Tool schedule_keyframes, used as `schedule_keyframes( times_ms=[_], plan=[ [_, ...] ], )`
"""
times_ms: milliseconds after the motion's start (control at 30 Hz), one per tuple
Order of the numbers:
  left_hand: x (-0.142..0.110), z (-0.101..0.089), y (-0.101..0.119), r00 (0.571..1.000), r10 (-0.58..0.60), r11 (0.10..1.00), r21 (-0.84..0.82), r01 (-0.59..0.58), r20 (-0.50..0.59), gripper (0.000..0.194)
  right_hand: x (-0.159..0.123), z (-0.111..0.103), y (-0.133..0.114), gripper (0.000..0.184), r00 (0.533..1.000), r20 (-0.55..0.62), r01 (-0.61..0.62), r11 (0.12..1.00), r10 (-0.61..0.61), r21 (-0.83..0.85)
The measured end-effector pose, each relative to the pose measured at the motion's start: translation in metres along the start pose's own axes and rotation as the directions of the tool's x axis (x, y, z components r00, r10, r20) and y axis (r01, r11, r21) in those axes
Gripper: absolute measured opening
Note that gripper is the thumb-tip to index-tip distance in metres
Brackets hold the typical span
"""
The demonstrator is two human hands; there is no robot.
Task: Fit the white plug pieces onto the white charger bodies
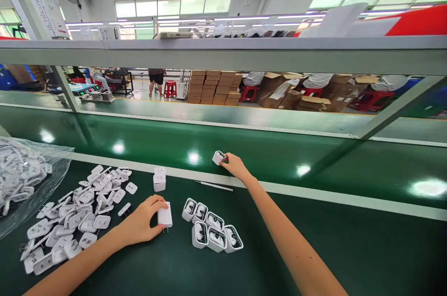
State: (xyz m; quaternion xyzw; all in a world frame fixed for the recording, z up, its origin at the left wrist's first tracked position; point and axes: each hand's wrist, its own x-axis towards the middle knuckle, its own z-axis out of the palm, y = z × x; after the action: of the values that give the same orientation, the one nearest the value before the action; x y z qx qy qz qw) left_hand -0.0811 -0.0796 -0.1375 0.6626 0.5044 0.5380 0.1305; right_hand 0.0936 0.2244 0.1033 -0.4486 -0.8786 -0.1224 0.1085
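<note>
On green belt, left hand clamping white charger; right hand pinching second charger, its end finger-hidden.

Smooth plastic chargers, glossy green belt (v. shiny), clear plastic bag

6 white wall chargers stand in a tight cluster.

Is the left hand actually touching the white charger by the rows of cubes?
Touching. The head view shows the left hand curled over the white charger, gripping it from the side with no gap.
</note>
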Motion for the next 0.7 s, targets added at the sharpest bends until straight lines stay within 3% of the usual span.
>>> schedule_keyframes(
  times_ms=[100, 200, 267, 333, 367, 433, 500, 533, 600, 700],
  plan=[
    [0.003, -0.005, 0.000, 0.991, -0.136, 0.980, -0.148, 0.132, -0.019, 0.035, 0.001, 0.000, -0.005, 0.049, 1.000, 0.001, -0.007, 0.999, 0.007, 0.033],
    [0.006, -0.014, -0.004, 0.951, -0.296, 0.877, -0.369, 0.307, 0.088, 0.041, -0.008, -0.010, -0.025, 0.064, 0.998, -0.058, 0.017, 0.997, -0.013, 0.077],
    [0.008, -0.019, -0.007, 0.924, -0.338, 0.806, -0.453, 0.381, 0.176, 0.046, -0.030, -0.022, -0.053, 0.056, 0.987, -0.142, 0.089, 0.990, -0.073, 0.109],
    [0.011, -0.022, -0.008, 0.905, -0.371, 0.791, -0.441, 0.425, 0.207, 0.042, -0.069, -0.032, -0.091, 0.039, 0.958, -0.181, 0.248, 0.957, -0.220, 0.151],
    [0.012, -0.022, -0.009, 0.902, -0.382, 0.802, -0.413, 0.431, 0.200, 0.040, -0.092, -0.035, -0.111, 0.031, 0.913, -0.148, 0.405, 0.892, -0.381, 0.200],
    [0.014, -0.020, -0.009, 0.907, -0.380, 0.827, -0.373, 0.420, 0.180, 0.038, -0.138, -0.034, -0.147, 0.033, 0.785, 0.105, 0.565, 0.775, -0.611, 0.284],
    [0.013, -0.016, -0.008, 0.920, -0.355, 0.840, -0.374, 0.392, 0.168, 0.041, -0.175, -0.023, -0.173, 0.044, 0.645, 0.360, 0.659, 0.730, -0.673, 0.183],
    [0.012, -0.013, -0.008, 0.921, -0.352, 0.836, -0.387, 0.389, 0.165, 0.044, -0.187, -0.016, -0.181, 0.041, 0.619, 0.426, 0.683, 0.720, -0.660, 0.123],
    [0.008, -0.007, -0.007, 0.912, -0.383, 0.811, -0.417, 0.409, 0.149, 0.047, -0.200, 0.000, -0.188, 0.031, 0.619, 0.444, 0.709, 0.704, -0.647, 0.037],
    [0.003, 0.001, -0.004, 0.891, -0.444, 0.764, -0.482, 0.430, 0.091, 0.046, -0.198, 0.017, -0.186, 0.018, 0.670, 0.370, 0.695, 0.719, -0.644, -0.005]
  ],
)
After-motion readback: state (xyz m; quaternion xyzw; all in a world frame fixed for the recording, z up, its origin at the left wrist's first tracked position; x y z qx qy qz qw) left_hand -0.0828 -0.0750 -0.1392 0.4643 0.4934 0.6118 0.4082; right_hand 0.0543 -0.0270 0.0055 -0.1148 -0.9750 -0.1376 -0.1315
